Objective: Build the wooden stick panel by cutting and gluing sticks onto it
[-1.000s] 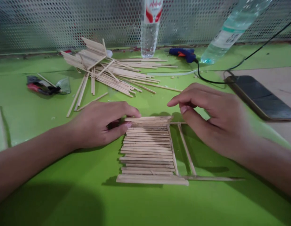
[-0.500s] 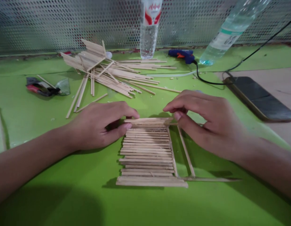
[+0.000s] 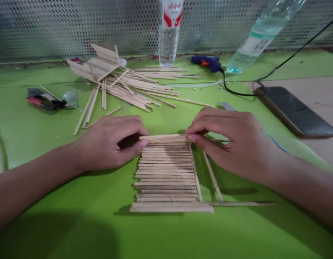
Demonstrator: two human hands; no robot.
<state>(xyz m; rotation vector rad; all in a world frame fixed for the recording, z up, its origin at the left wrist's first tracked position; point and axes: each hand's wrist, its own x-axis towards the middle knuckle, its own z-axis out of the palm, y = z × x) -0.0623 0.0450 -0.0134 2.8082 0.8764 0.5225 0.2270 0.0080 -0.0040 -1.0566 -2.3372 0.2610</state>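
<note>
A flat panel of thin wooden sticks (image 3: pixel 166 172), laid side by side on a stick frame, lies on the green table in front of me. Along its far edge runs a wooden stick (image 3: pixel 163 137), raised slightly above the others. My left hand (image 3: pixel 115 144) pinches the left end of that stick between thumb and forefinger. At the opposite end, my right hand (image 3: pixel 228 144) closes thumb and fingertips on the stick. Bare frame sticks (image 3: pixel 213 176) stick out to the right of the panel, partly under my right hand.
Behind lies a pile of loose sticks (image 3: pixel 120 79), with pliers (image 3: pixel 45 100) to its left. A clear water bottle (image 3: pixel 169 39), a blue glue gun (image 3: pixel 206 63) with a black cord, and a tilted greenish bottle (image 3: pixel 263 36) stand farther back. A phone (image 3: pixel 298 109) lies right.
My right hand has moved left and down, and its fingers have closed on the stick's right end. My left hand keeps its pinch at the left end.
</note>
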